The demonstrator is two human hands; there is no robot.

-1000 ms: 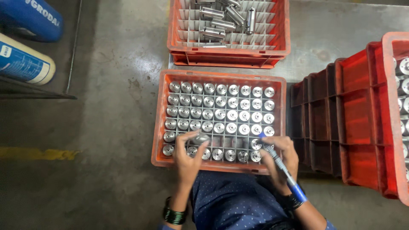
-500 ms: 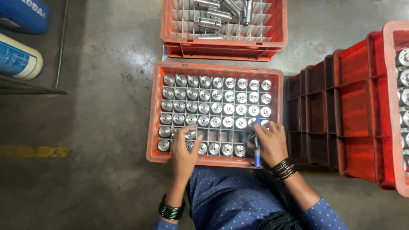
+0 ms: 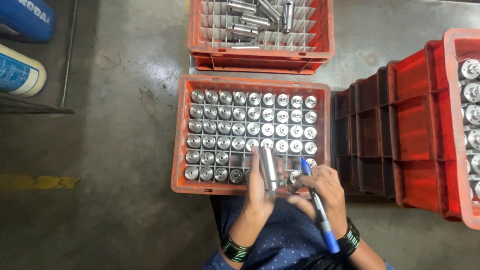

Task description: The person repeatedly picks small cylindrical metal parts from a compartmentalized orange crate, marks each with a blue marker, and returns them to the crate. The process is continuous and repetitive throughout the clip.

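The left hand (image 3: pixel 261 187) was closed around a shiny metal cylinder (image 3: pixel 268 167), holding it lifted and laid lengthwise over the near edge of the orange crate (image 3: pixel 181 145), its far end pointing away from the person. The right hand (image 3: pixel 320 192) was wrapped around a blue marker pen (image 3: pixel 316 205), the tip of which pointed toward the far side, just beside the cylinder; the fingers of that hand also reached to the near end of the cylinder. The crate held rows of similar metal cylinders (image 3: pixel 252 114) standing upright in a grey grid. A second orange crate (image 3: pixel 260 30) lay farther off with loose metal parts, and stacked red crates (image 3: pixel 400 135) stood to the right.

Half a second earlier both hands had been down among the near rows of the crate; since then the left hand had drawn one cylinder out and raised it, and the pen hand had come in beside it.
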